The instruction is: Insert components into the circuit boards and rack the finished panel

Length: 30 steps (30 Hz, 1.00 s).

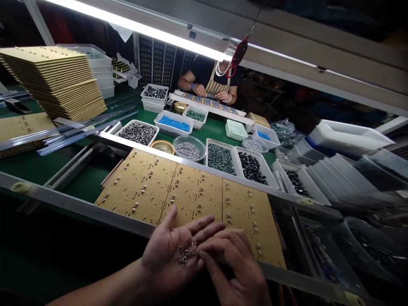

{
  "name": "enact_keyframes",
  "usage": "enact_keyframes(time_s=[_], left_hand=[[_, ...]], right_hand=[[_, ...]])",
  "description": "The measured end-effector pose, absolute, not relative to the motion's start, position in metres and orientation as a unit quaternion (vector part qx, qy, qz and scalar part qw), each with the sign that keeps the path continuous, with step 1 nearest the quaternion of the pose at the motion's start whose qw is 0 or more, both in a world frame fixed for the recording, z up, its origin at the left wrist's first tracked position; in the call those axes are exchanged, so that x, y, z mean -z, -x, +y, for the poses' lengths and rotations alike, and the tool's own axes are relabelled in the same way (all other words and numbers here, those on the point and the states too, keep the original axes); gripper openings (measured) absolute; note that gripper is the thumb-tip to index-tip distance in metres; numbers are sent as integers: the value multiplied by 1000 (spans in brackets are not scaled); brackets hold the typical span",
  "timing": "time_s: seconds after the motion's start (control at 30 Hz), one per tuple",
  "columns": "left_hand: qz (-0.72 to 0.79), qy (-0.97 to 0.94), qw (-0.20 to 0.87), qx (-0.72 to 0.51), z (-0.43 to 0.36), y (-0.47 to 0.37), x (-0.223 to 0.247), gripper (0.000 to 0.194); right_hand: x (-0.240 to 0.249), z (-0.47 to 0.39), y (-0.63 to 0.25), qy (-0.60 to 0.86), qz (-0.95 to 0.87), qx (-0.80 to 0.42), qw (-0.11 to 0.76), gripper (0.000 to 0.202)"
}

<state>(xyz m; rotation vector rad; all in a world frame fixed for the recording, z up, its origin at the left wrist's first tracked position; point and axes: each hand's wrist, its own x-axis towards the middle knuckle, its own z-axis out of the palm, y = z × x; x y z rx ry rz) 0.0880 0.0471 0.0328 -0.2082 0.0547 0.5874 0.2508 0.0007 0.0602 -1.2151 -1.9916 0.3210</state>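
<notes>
My left hand (178, 250) is held palm up with its fingers stretched out, and a small pile of tiny silvery metal parts (185, 253) lies in the palm. Over the edge of that palm, my right hand (234, 263) has thumb and forefinger pinched together beside the pile; whatever is between the fingertips is too small to make out. Just beyond both hands lie tan perforated circuit boards (191, 187), side by side in a metal-edged frame. Pairs of small metal pieces stand on the boards in rows.
Behind the boards stand bins of dark parts (251, 168), green parts (221, 158) and blue parts (174, 123), plus a round bowl of silvery parts (188, 151). Stacked tan boards (66, 80) rise at left. Red-handled scissors (237, 57) hang overhead. A co-worker (208, 80) works across the bench.
</notes>
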Motion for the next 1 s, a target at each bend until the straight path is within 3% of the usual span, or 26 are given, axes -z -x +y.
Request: enact_keyframes(time_s=[0.27, 0.77, 1.0], left_hand=[[13, 56, 945, -321, 48, -91, -32, 88], [27, 82, 950, -300, 47, -89, -28, 84], [23, 101, 944, -313, 47, -91, -29, 86]], right_hand=[[-58, 2, -244, 450, -824, -134, 317, 20], [-52, -8, -239, 492, -748, -127, 426, 21], [-58, -6, -237, 458, -794, -124, 381, 18]])
